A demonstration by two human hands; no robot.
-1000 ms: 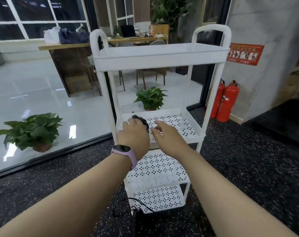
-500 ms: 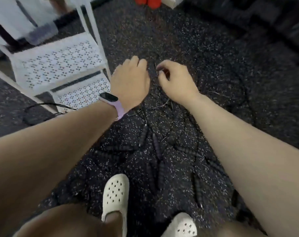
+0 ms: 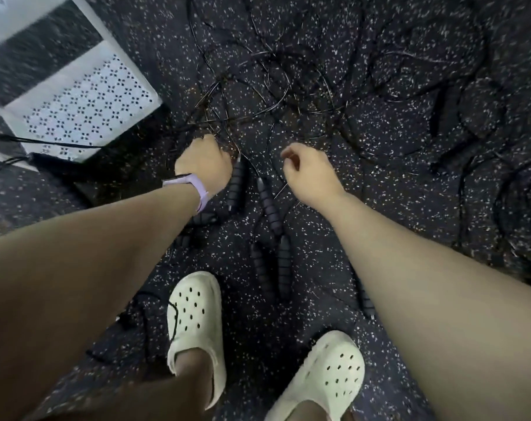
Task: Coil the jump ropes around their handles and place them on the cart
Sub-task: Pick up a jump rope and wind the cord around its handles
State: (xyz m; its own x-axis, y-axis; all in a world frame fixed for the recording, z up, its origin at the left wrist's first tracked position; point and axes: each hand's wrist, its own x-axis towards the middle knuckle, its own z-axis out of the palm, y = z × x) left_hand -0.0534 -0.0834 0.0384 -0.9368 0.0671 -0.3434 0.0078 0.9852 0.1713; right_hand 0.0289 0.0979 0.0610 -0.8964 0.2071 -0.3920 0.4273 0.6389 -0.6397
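Head view, looking straight down: a person's left hand [image 3: 202, 165], a lilac watch band [image 3: 194, 189] on its wrist, is curled into a loose fist low over a speckled dark floor [image 3: 379, 183], its knuckles beside the top of 1 ribbed black handle [image 3: 236, 185]; whether the fingers pinch a cord cannot be told. The right hand [image 3: 309, 174] hangs half-open, fingers curled and holding nothing, just right of a second handle [image 3: 270, 208], with a thin cord passing under the wrist. 2 more handles [image 3: 284, 268] lie side by side between the arms, near 2 cream clogs [image 3: 194, 317]; another is partly hidden behind the right forearm. Beyond both hands spreads a tangle of jump ropes [image 3: 288, 86], uncoiled, its strands too fine and too close to the floor's colour to separate or count. At upper left, cut off by the frame and blurred, stands the white cart [image 3: 84, 101]; its visible perforated lower shelf holds no rope, though 1 black cord crosses its front edge.
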